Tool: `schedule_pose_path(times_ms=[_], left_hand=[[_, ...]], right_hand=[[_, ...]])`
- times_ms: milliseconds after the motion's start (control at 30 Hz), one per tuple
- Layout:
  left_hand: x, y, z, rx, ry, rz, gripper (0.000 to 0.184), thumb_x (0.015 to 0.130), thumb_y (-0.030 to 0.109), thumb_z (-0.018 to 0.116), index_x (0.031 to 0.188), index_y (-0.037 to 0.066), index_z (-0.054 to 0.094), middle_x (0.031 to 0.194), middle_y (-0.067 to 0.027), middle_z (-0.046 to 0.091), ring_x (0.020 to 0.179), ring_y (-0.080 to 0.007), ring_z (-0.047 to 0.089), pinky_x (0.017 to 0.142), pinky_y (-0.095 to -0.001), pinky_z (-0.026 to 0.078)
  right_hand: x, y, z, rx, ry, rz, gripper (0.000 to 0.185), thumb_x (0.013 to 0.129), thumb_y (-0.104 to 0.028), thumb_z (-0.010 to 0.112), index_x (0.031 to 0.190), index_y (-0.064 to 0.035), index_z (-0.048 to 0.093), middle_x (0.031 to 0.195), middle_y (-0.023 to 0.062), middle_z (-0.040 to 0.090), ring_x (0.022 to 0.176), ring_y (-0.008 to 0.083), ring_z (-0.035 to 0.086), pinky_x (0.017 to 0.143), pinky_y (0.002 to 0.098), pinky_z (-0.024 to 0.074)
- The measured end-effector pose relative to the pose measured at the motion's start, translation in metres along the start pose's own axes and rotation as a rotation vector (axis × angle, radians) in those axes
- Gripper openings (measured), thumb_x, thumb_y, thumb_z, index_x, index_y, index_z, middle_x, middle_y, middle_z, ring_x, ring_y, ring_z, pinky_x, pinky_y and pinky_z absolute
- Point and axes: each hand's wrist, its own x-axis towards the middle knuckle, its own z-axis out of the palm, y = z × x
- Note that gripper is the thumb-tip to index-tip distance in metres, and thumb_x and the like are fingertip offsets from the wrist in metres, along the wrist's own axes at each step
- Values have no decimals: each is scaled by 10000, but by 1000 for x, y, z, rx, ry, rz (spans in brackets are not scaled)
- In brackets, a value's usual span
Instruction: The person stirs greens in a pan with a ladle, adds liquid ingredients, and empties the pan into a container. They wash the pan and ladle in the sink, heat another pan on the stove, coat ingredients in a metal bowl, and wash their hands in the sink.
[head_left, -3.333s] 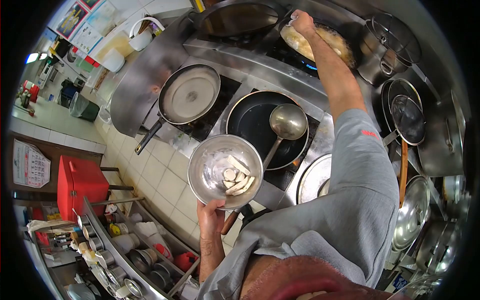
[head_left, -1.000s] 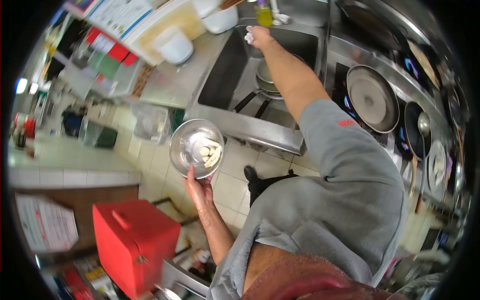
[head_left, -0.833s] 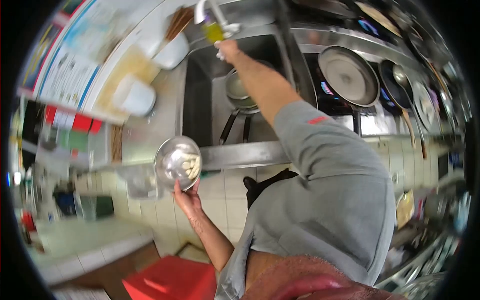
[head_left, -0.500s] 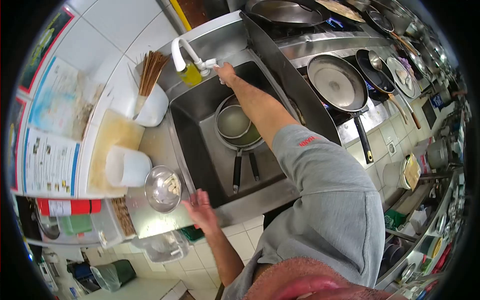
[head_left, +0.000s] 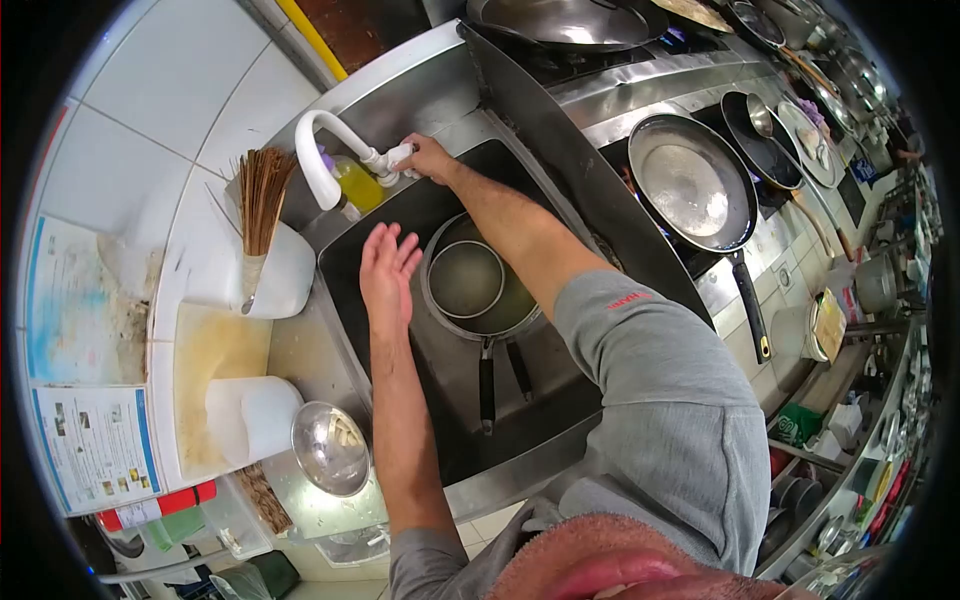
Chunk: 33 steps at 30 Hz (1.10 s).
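Note:
At the back of the metal sink (head_left: 440, 420), my right hand (head_left: 428, 160) is closed on the handle of the white faucet (head_left: 330, 170). My left hand (head_left: 390, 272) hangs over the sink's left side, below the spout, palm up with fingers apart and nothing in it. No water stream shows under the spout. Two pans with black handles lie in the sink, and the smaller pan (head_left: 466, 280) sits inside the larger pan (head_left: 515, 310). Behind the faucet stands a bottle of yellow liquid (head_left: 360, 186).
Left of the sink are a bamboo brush (head_left: 265, 205) in a white container (head_left: 285, 275), a white tub (head_left: 265, 415) and a metal bowl (head_left: 330, 455) with pale pieces inside. A frying pan (head_left: 690, 185) sits on the stove to the right, its handle pointing toward me.
My left hand has moved from beside the metal bowl up and over the sink. My right hand stays at the faucet. The view has shifted slightly.

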Motion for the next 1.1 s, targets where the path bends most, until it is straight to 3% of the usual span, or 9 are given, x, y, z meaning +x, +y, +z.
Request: schedule_pose_path(times_ms=[333, 400, 500, 567, 700, 800, 933, 1000, 1100], left_hand=[[62, -85, 12, -42, 202, 83, 506, 877, 327, 485, 1292, 74, 346, 1291, -120, 393, 1162, -256, 414, 953, -369, 330], [47, -84, 26, 619, 236, 264, 617, 880, 452, 392, 1325, 35, 301, 1340, -153, 344, 1233, -295, 322, 1009, -364, 245], [28, -78, 15, 1220, 638, -20, 653, 859, 524, 354, 1308, 51, 339, 1333, -184, 339, 1241, -325, 291, 1018, -395, 220], [82, -138, -92, 1490, 294, 339, 487, 793, 381, 540, 1139, 38, 530, 1107, -188, 553, 1024, -357, 515, 877, -423, 392], [50, -112, -13, -336, 301, 152, 191, 848, 196, 512, 932, 28, 544, 770, -39, 566, 673, -138, 548, 601, -277, 459], [47, -114, -9, -279, 323, 191, 184, 835, 177, 516, 938, 27, 545, 773, -60, 568, 647, -153, 544, 563, -300, 453], [60, -122, -48, 93, 379, -135, 180, 823, 161, 485, 850, 7, 573, 748, -86, 573, 647, -189, 562, 560, -309, 472], [47, -128, -49, -67, 283, -171, 188, 847, 94, 398, 923, -33, 513, 788, -119, 574, 715, -228, 588, 647, -343, 484], [-17, -137, -45, -110, 204, -216, 561, 874, 219, 521, 1312, 16, 236, 1299, -183, 328, 1088, -379, 457, 871, -466, 404]], right_hand=[[-77, 13, 56, -164, 638, -163, 524, 667, -134, 721, 1130, -27, 500, 911, 130, 595, 896, 195, 551, 772, 330, 445], [-128, 20, 59, 511, -31, 437, 539, 844, -457, 469, 1132, -1, 489, 1041, 174, 581, 1020, 287, 525, 915, 368, 386], [-183, 4, 56, 1087, -217, 691, 440, 871, -388, 464, 1071, 3, 500, 1028, 139, 577, 966, 249, 547, 860, 392, 435], [-185, 36, 70, 1078, -201, 561, 344, 910, -300, 409, 1054, -3, 508, 1006, 130, 580, 951, 249, 552, 820, 392, 460], [-129, 76, 55, 981, 36, 554, 152, 871, -148, 488, 854, -15, 559, 842, 103, 580, 773, 231, 573, 698, 384, 494], [-137, 63, 58, 855, 231, 581, 128, 859, -92, 472, 867, -1, 561, 854, 107, 584, 769, 229, 568, 710, 383, 487], [-145, 31, 42, -330, -55, 77, 326, 805, -122, 539, 1110, -9, 530, 1025, 141, 592, 914, 238, 572, 802, 340, 453], [-110, 6, 26, -694, 266, -388, 445, 766, -194, 604, 1173, -49, 495, 1041, 191, 566, 1062, 321, 484, 886, 363, 405], [-46, 7, 17, -532, 214, -578, 497, 783, -254, 615, 1217, -82, 444, 1167, 247, 426, 1073, 334, 445, 873, 386, 393]])
